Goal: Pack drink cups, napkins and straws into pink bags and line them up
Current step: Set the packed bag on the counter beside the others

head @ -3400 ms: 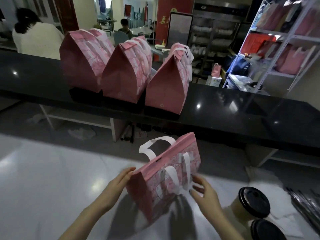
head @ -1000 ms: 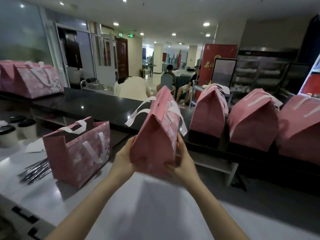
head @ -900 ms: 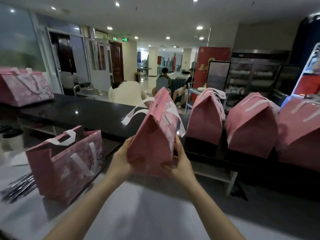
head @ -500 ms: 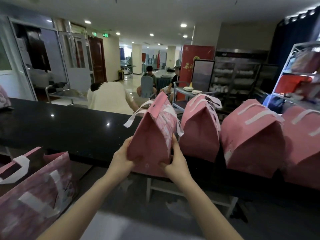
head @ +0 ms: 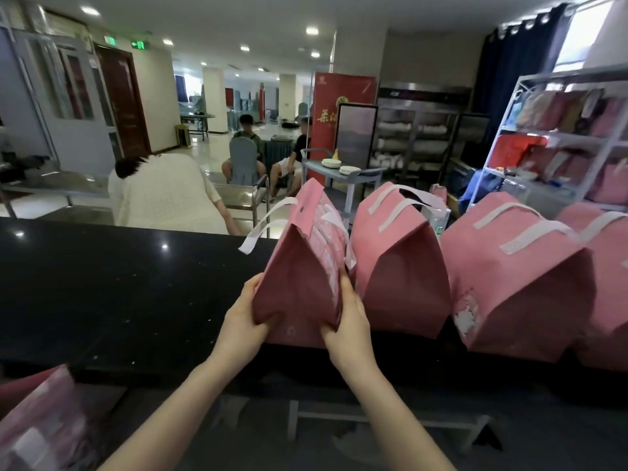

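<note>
Left hand (head: 243, 319) and right hand (head: 346, 321) clasp a folded-top pink fabric bag (head: 302, 266) at the black counter (head: 102, 283), beside three lined-up pink bags (head: 509, 283); another bag (head: 37, 423) remains unplaced.

The pink bag (head: 300, 283) has been lifted off the white table at the bottom of the frame and carried up to the black counter (head: 119, 287); both hands now press it down at centre frame, just left of the nearest standing bag (head: 397, 266).
</note>
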`<act>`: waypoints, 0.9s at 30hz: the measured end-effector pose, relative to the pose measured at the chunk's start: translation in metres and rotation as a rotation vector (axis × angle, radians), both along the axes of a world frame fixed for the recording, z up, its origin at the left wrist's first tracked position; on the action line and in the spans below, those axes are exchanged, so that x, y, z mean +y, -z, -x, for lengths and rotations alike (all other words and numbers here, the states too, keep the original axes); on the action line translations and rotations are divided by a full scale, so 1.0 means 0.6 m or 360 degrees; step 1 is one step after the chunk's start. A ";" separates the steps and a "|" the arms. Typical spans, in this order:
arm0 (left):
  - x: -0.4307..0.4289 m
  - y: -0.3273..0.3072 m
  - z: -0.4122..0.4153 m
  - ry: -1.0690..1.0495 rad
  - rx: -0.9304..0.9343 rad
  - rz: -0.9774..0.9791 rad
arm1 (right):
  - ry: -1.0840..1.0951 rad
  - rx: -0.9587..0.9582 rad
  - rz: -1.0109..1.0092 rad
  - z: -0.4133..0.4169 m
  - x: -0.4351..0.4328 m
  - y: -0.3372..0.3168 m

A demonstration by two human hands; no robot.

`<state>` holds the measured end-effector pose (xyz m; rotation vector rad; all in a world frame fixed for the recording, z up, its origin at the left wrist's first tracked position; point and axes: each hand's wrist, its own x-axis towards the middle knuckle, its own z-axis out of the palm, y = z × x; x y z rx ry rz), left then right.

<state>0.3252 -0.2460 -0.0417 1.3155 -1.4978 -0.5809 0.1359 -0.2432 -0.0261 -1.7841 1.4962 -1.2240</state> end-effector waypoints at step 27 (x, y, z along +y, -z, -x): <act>0.439 -0.027 -0.323 -0.1056 -0.1229 -0.0408 | -0.1348 0.1034 0.0648 -0.305 0.190 -0.040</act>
